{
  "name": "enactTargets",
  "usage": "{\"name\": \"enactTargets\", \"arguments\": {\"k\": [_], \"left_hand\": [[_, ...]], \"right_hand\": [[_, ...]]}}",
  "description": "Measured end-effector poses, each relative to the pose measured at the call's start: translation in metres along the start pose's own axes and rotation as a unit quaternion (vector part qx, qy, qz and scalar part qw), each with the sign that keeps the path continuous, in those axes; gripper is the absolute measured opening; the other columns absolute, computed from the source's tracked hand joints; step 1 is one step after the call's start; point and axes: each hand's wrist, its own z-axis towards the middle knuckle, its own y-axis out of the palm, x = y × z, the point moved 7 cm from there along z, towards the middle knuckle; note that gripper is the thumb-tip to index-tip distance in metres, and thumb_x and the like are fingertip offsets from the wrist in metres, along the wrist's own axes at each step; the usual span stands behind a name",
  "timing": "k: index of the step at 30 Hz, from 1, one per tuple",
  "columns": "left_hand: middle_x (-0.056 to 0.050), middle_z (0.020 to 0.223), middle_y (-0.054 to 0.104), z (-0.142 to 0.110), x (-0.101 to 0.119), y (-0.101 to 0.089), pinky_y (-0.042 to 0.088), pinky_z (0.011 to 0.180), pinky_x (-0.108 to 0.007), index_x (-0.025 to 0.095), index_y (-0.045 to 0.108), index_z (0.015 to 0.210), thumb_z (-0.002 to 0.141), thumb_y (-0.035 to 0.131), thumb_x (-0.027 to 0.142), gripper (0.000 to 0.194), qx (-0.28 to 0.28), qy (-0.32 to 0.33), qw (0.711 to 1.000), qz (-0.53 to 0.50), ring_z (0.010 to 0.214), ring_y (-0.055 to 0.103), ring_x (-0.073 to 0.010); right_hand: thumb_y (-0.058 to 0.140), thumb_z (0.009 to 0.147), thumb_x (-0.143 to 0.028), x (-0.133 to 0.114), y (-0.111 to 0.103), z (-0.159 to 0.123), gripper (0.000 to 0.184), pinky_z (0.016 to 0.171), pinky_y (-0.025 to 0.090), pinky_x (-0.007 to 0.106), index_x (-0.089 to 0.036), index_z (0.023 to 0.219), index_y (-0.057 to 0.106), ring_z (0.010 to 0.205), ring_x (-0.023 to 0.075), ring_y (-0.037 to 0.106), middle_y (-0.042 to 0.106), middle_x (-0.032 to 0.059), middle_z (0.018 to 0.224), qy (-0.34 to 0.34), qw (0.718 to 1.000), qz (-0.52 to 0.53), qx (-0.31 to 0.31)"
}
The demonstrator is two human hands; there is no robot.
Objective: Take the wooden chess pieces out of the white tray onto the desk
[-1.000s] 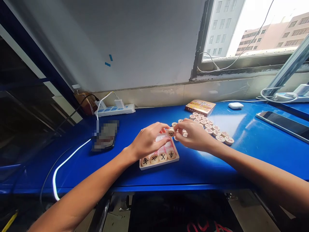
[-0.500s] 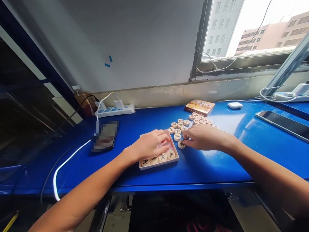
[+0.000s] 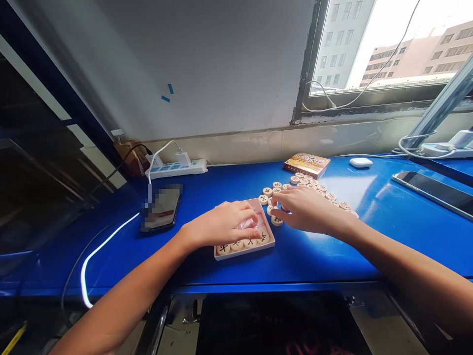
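Observation:
My left hand (image 3: 229,222) rests over a shallow open box (image 3: 246,249), its fingers loosely bent and the thumb apart from them. Along the box's near side lies a row of round wooden Chinese chess pieces (image 3: 250,242) with dark characters. A pink-lined sheet (image 3: 261,207) shows inside, partly covered by that hand. To the right, my right hand (image 3: 306,207) hovers low over loose chess pieces, thumb and fingers apart with nothing visibly held. One chess piece (image 3: 276,220) lies just below its thumb; other pieces (image 3: 267,191) sit behind the fingertips. The hand hides part of the group.
A printed box lid (image 3: 306,164) lies behind the pieces. On the right are a white earbud case (image 3: 361,162) and a phone (image 3: 436,190). Another phone (image 3: 162,207), a power strip (image 3: 177,168) and a white cable (image 3: 86,266) are at left on the blue table (image 3: 314,266).
My right hand has shifted left toward the box, and its thumb and fingers have spread. More pieces show behind its wrist. My left hand has moved slightly, its thumb lower over the row.

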Motion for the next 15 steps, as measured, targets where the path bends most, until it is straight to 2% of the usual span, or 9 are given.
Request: {"name": "enactTargets", "arguments": {"k": [3,6,8,13,15], "left_hand": [[-0.004,0.108,0.060,0.004,0.002,0.001,0.040,0.079,-0.033,0.021,0.061,0.099,0.091,0.048,0.050,0.033,0.045,-0.026,0.998,0.034,0.095,0.056,-0.0220],[-0.003,0.110,0.060,0.007,0.004,0.003,0.040,0.080,-0.033,0.022,0.061,0.100,0.094,0.045,0.035,0.022,0.066,-0.038,0.997,0.030,0.099,0.055,-0.0219],[-0.003,0.111,0.060,0.008,0.006,0.003,0.039,0.082,-0.033,0.021,0.061,0.100,0.094,0.044,0.029,0.020,0.072,-0.027,0.997,0.023,0.100,0.055,-0.0212],[-0.006,0.109,0.060,0.006,0.004,0.001,0.040,0.084,-0.036,0.020,0.062,0.098,0.087,0.054,0.050,0.033,0.055,-0.038,0.998,0.012,0.100,0.055,-0.0246],[-0.006,0.106,0.060,0.006,0.004,0.001,0.040,0.083,-0.035,0.020,0.062,0.095,0.087,0.054,0.050,0.032,0.049,-0.044,0.998,0.011,0.098,0.055,-0.0247]], "right_hand": [[0.049,0.088,-0.028,-0.008,-0.003,0.002,0.016,0.072,0.039,0.032,-0.020,0.090,0.063,0.082,0.0210,0.059,0.067,0.0055,0.086,-0.022,0.998,0.026,0.044],[0.049,0.088,-0.026,-0.013,-0.004,0.002,0.017,0.077,0.040,0.033,-0.018,0.093,0.063,0.087,0.0216,0.056,0.065,0.0065,0.087,-0.032,0.994,0.060,0.081],[0.048,0.086,-0.019,-0.017,-0.002,0.002,0.015,0.078,0.041,0.033,-0.017,0.092,0.062,0.087,0.0209,0.054,0.063,0.0070,0.085,-0.050,0.991,0.082,0.096],[0.041,0.073,0.002,-0.014,-0.009,-0.002,0.031,0.074,0.044,0.032,-0.017,0.090,0.058,0.087,0.0196,0.048,0.053,0.0093,0.094,-0.043,0.970,0.133,0.197],[0.038,0.070,0.005,-0.012,-0.013,-0.004,0.035,0.071,0.044,0.031,-0.017,0.089,0.057,0.085,0.0191,0.046,0.050,0.0090,0.095,-0.034,0.960,0.146,0.237]]}}
